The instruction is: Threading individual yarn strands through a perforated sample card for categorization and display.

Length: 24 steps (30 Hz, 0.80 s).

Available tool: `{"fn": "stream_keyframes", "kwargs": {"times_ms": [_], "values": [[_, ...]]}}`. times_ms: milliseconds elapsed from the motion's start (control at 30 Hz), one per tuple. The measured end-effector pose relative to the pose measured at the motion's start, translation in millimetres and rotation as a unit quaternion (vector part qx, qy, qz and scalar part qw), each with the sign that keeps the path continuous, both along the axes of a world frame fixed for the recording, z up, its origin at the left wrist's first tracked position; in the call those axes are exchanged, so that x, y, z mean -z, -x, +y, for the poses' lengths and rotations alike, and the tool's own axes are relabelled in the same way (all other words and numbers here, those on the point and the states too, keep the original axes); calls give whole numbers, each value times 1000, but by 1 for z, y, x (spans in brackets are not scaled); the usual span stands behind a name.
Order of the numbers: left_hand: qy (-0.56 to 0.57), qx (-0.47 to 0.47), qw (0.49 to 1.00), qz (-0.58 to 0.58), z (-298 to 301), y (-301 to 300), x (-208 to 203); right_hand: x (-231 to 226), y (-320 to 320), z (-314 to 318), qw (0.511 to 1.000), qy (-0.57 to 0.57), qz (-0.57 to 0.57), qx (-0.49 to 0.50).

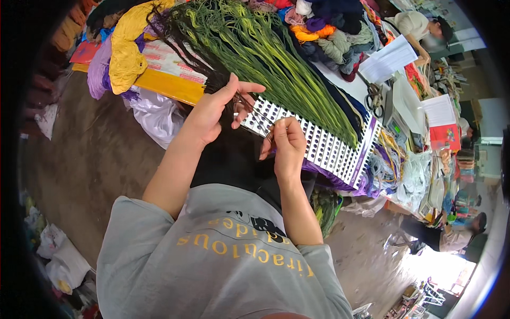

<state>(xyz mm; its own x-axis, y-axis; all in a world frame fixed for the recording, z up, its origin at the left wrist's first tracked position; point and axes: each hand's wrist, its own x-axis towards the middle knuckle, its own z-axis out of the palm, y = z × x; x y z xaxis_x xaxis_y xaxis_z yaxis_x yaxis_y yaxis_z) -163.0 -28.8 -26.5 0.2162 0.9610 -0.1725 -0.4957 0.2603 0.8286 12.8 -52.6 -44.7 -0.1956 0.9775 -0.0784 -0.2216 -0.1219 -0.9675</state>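
Two bare hands work at a white perforated card [319, 143], the landmark here. Nearest, the right hand [287, 143] sits at the card's near edge, fingers curled shut and pinching what seems to be thin dark threads [254, 112], though these are too fine to be sure of. Just left of the card, the left hand [218, 109] is loosely open, thumb raised, its fingers resting on a dark yarn bundle [226, 119] at the card's left corner. Across the card's far side lies a long hank of green yarn [265, 53]. Beyond the card's right end, scissors [374, 98] and white papers [390, 58] lie on the worktop [340, 80]. Far left of the card, yellow yarn [125, 48] is heaped beside lilac yarn [98, 69].
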Motion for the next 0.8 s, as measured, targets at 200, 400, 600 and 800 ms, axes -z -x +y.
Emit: {"fn": "stream_keyframes", "kwargs": {"times_ms": [200,400,600,800], "values": [[-23,1,999,29,3,0,1,-4,4,-2,999,4,23,25],[-11,16,1000,4,2,2,-2,-13,4,-3,1000,18,11,18],[24,-18,999,37,8,13,0,-17,-9,-5,906,-223,-359,-6],[169,-9,967,-193,12,119,73,-93,-87,27,979,-179,19,96]]}}
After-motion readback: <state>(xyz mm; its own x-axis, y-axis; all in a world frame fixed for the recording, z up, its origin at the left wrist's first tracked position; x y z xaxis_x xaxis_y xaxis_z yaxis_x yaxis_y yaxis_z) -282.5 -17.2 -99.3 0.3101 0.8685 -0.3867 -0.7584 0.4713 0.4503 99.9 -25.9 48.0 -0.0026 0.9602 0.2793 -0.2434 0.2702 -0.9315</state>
